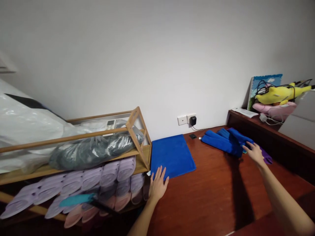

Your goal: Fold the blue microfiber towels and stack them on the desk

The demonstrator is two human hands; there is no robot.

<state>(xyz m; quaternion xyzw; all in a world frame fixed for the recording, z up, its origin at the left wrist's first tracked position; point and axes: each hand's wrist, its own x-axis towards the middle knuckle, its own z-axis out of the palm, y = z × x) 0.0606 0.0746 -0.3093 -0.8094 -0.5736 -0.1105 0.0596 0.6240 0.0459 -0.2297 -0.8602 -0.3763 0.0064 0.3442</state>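
Note:
A flat blue cloth [172, 155] is spread at the left end of the reddish-brown wooden desk [197, 200]. My left hand [158, 185] is open, its fingertips resting on the cloth's near edge by the left corner. Toward the back right lie several folded or rolled blue cloths [221, 142] in a loose pile. At this pile's right side is my right hand [254, 153], open with fingers apart; whether it touches the cloths I cannot tell. A purple cloth [267, 157] shows partly behind that hand.
A wooden rack [137, 131] with lilac slippers [91, 178] and a bagged dark bundle [93, 150] adjoins the desk's left side. A black plug [193, 121] sits in the wall outlet. On the raised right ledge [246, 119] lie a yellow plush toy [275, 95] and cables.

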